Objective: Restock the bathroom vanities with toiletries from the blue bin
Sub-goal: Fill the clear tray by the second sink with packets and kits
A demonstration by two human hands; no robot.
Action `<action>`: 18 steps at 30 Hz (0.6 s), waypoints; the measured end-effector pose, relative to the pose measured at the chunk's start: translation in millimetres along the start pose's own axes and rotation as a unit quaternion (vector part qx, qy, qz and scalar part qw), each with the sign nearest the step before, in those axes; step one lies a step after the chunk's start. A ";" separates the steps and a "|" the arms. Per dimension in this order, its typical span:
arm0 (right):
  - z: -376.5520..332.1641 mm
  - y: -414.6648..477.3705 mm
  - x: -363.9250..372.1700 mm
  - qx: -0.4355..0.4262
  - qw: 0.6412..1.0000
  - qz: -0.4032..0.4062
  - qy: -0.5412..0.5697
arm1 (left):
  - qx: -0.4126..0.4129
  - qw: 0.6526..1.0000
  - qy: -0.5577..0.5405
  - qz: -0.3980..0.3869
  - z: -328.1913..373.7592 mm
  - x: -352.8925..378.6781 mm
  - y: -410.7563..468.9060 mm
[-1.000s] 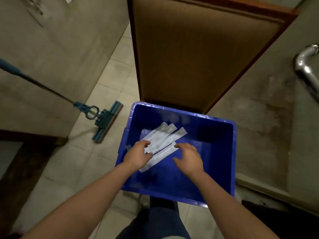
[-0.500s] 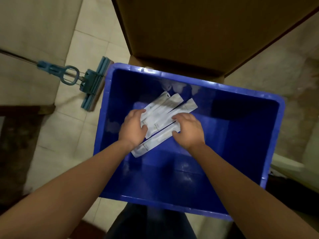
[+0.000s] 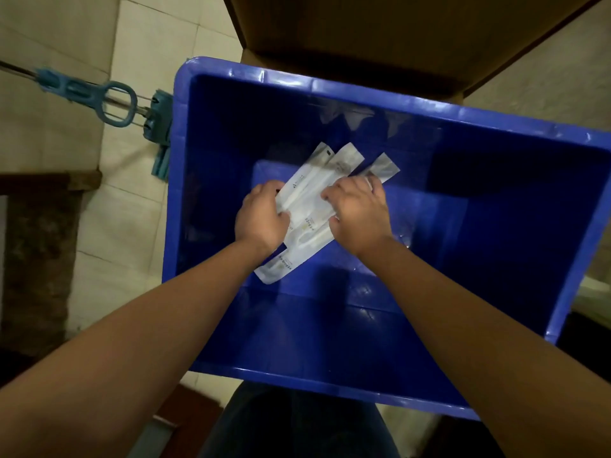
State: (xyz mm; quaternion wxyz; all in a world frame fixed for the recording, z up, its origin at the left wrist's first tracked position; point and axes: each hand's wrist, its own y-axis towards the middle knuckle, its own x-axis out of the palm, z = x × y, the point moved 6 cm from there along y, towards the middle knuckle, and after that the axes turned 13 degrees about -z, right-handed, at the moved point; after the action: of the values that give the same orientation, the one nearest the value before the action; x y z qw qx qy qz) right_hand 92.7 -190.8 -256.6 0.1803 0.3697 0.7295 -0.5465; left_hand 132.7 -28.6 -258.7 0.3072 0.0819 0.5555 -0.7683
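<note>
- Two bare hands reach down into a deep blue plastic bin (image 3: 330, 85) and meet over a small stack of long white sealed packets (image 3: 305, 200) lying on its bottom.
- Left hand (image 3: 261, 219) — fingers curled round the stack's left edge, thumb lying across the top — has hold of the packets.
- Right hand (image 3: 358, 213) grips the stack from the right. Its fingers are bent down over the packets and hide the middle of the one farthest right.
- Fanned out, the packets slant from near-left to far-right. Three far ends show beyond the knuckles, and one near end sticks out below the left wrist.
- Faint print marks the packets, too small to read.
- Left of the bin's middle is where the stack sits, well apart from the right wall.
- Pale tiled floor (image 3: 125, 226) lies under the bin, and a flat brown panel (image 3: 380, 28) stands upright just beyond the far rim.
- Teal flat mop (image 3: 160, 137) — its head is just beside the bin's left wall, and its handle runs off to the left over the tiles.
- Dark trousers (image 3: 291, 424) show below the bin's near rim.
</note>
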 end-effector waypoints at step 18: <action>5.6 -24.6 9.8 -0.004 0.991 -0.115 -0.066 | -0.008 0.998 -0.042 -0.038 4.4 6.1 -16.9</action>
State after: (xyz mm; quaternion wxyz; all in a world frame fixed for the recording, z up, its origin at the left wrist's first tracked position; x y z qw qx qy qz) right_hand 67.3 -195.9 -248.7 0.1654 0.2460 0.7557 -0.5840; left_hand 119.3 -31.7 -246.3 0.3014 0.0254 0.5510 -0.7778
